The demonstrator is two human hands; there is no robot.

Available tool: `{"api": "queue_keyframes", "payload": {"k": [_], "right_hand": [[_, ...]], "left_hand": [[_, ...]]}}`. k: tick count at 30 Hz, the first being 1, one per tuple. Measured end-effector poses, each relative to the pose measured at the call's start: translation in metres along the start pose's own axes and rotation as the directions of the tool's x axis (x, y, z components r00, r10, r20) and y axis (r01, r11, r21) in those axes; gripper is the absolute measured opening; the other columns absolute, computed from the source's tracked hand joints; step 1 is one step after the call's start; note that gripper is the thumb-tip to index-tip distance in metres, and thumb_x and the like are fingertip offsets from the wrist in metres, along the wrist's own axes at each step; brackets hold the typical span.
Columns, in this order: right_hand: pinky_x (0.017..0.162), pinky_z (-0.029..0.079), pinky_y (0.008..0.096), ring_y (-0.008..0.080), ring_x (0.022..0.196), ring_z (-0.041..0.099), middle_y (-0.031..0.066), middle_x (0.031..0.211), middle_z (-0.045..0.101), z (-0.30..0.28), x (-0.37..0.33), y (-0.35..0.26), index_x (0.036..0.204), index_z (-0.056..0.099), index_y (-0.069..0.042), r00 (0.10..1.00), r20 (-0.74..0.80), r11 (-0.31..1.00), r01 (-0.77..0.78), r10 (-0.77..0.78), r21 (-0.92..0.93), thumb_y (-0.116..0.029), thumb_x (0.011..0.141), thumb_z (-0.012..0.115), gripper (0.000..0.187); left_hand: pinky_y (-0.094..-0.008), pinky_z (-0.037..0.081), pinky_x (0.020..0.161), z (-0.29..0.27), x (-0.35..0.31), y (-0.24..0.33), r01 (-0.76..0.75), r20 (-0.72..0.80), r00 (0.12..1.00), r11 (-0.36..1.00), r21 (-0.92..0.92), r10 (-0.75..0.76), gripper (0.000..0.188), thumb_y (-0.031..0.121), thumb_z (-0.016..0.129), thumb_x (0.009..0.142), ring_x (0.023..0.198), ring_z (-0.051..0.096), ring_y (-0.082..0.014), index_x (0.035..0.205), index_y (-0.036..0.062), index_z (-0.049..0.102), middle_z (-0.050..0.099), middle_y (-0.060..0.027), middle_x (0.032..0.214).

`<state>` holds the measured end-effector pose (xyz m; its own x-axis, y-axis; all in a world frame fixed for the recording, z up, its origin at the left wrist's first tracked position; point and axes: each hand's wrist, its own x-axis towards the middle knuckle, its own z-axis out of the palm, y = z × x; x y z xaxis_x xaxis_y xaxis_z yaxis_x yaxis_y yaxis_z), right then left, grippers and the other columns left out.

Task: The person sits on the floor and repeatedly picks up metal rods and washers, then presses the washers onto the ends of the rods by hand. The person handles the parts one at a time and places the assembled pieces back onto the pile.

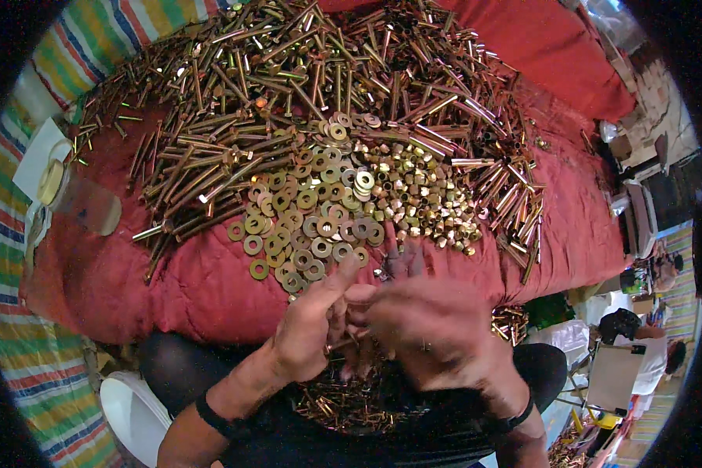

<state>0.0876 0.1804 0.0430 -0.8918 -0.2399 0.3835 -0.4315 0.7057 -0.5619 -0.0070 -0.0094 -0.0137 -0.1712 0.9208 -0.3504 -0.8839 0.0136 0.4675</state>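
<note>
My left hand (308, 324) is at the near edge of the red cloth, thumb raised and fingers curled inward. A thin metal piece seems to show between the hands, but I cannot make out what it is. Against its fingertips works my right hand (437, 331), smeared by motion, so its grip is hidden. Just beyond the hands lies a spread of flat brass-coloured washers (288, 207). To their right is a heap of small hex nuts (425, 191). Long bolts (210, 160) are piled behind and on both sides.
The red padded cloth (187, 285) bears all the hardware. On the left stands a clear plastic jar (90, 203). Below my hands, more bolts (351, 402) lie at my lap. A white stool (132, 405) is at lower left. Another person (651, 359) sits far right.
</note>
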Motion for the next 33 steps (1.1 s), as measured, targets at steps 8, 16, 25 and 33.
{"api": "queue_keyframes", "payload": {"k": [8,16,25,33], "right_hand": [[0.080,0.055,0.0298,0.0128,0.092,0.069,0.0067,0.098,0.074,-0.021,-0.004,0.022,0.107,0.072,0.001,0.695,-0.211,0.715,-0.597,0.688,0.365,-0.003,0.092,0.073,0.016],[0.065,0.054,0.0253,0.0112,0.074,0.069,0.0058,0.084,0.072,-0.025,-0.009,0.030,0.104,0.072,0.004,0.793,-0.136,0.791,-0.545,0.595,0.279,0.000,0.091,0.073,0.013],[0.064,0.054,0.0300,0.0170,0.072,0.069,0.0083,0.088,0.072,-0.006,-0.020,0.066,0.106,0.073,0.002,0.909,-0.255,0.934,-0.353,0.329,-0.053,-0.002,0.089,0.075,0.018],[0.071,0.056,0.0360,0.0290,0.083,0.072,0.0157,0.098,0.071,0.009,-0.018,0.082,0.116,0.072,0.002,0.941,-0.135,0.889,-0.338,0.311,-0.307,-0.006,0.087,0.076,0.030]], "left_hand": [[-0.0246,0.050,0.066,0.009,0.025,-0.006,-0.506,-0.017,0.817,0.730,0.460,0.576,0.028,0.014,0.069,0.101,0.071,0.061,-0.0086,0.122,-0.0039,0.063,0.069,-0.0046,0.084],[-0.0374,0.058,0.094,-0.013,0.018,-0.014,-0.415,0.230,0.588,0.046,0.908,0.776,0.028,0.007,0.066,0.101,0.108,0.074,-0.0251,0.126,-0.0027,0.057,0.076,-0.0160,0.112],[-0.0371,0.062,0.088,-0.016,0.020,-0.022,-0.345,0.453,0.449,-0.318,0.883,0.770,0.031,-0.002,0.068,0.096,0.102,0.077,-0.0288,0.125,-0.0046,0.060,0.076,-0.0172,0.110],[-0.0388,0.062,0.086,-0.019,0.016,-0.024,-0.316,0.405,0.477,-0.277,0.907,0.780,0.027,-0.002,0.068,0.096,0.102,0.077,-0.0300,0.122,-0.0031,0.061,0.076,-0.0170,0.108]]}}
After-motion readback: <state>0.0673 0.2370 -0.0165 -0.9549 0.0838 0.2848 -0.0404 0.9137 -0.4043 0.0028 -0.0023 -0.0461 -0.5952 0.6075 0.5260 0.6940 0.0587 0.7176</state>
